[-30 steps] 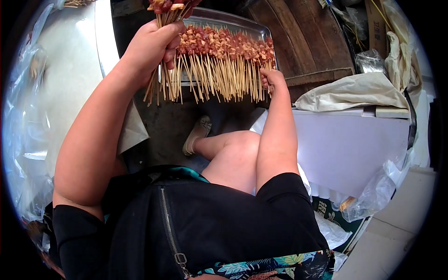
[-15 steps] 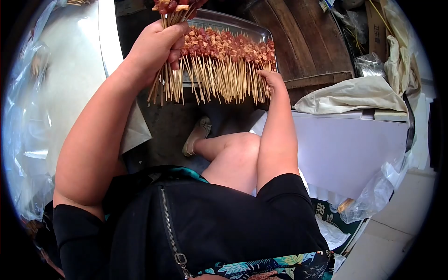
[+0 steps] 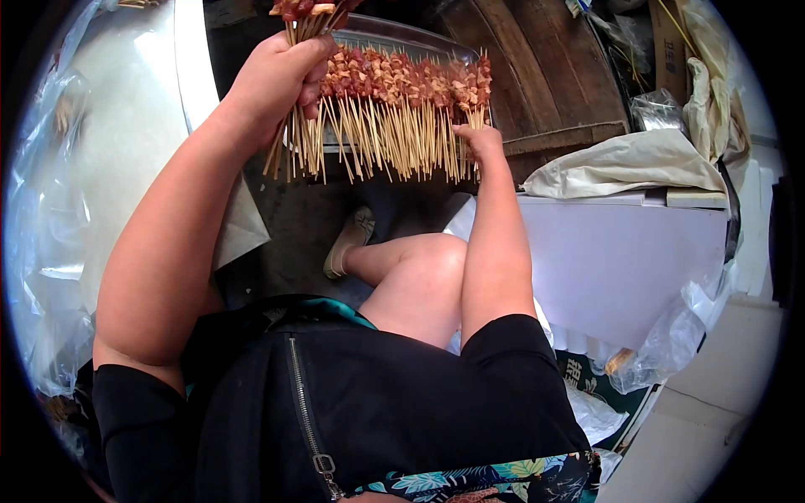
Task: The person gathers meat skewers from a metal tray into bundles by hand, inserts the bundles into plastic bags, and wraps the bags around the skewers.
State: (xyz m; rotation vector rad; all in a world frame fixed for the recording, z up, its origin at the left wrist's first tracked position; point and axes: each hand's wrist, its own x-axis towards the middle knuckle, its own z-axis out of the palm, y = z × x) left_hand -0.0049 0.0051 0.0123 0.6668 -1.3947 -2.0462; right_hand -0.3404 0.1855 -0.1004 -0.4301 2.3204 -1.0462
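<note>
Many meat skewers (image 3: 394, 84) lie side by side in a metal tray (image 3: 411, 32), their bare wooden sticks pointing toward me over its near edge. My left hand (image 3: 285, 75) is closed round the sticks of a bunch of skewers (image 3: 306, 25), held up at the tray's left end with the meat at the top of the view. At the right end of the row, my right hand (image 3: 480, 142) grips the sticks of a few skewers (image 3: 474, 88). Their meat stands slightly raised from the others; how many it holds is hidden.
A pale metal tabletop (image 3: 134, 109) runs along my left, with clear plastic sheeting (image 3: 50, 226) at its edge. Brown wooden boards (image 3: 545, 75) lie behind the tray. To my right are a cream cloth (image 3: 625, 168), a white box top (image 3: 620, 260) and a plastic bag (image 3: 662, 348).
My right hand has closed on skewers at the row's right end and lifted their meat slightly. My left hand keeps its bunch, almost unmoved.
</note>
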